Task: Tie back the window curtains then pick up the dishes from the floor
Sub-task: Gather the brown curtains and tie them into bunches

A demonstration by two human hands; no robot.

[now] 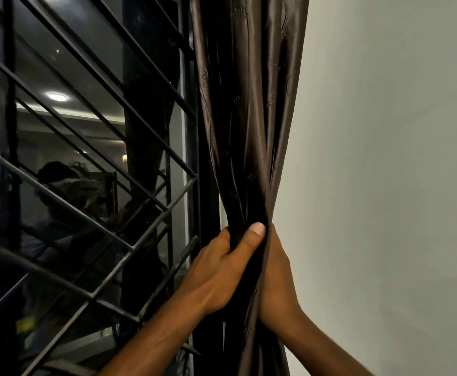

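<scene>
Hands meet at the lower centre of the frame, both clamped on one bunched curtain (251,126). The left hand (221,270) comes up from the lower left and wraps the gathered cloth from the window side, its thumb (254,233) pressed across the front of the bundle with the nail showing. The right hand (277,270) closes on the same bundle from the wall side; most of its fingers are hidden behind the folds, so only the back of the hand and the wrist show. The two hands sit just beside each other with the cloth squeezed between them.

Above the grip the dark brown, shiny curtain fans out wider toward the top centre of the frame; below it, the cloth hangs straight down past the forearms to the bottom edge. A black metal window grille (91,164) with slanted bars fills the left half, with dark glass behind it reflecting a ceiling light. A plain pale wall (390,158) fills the right side.
</scene>
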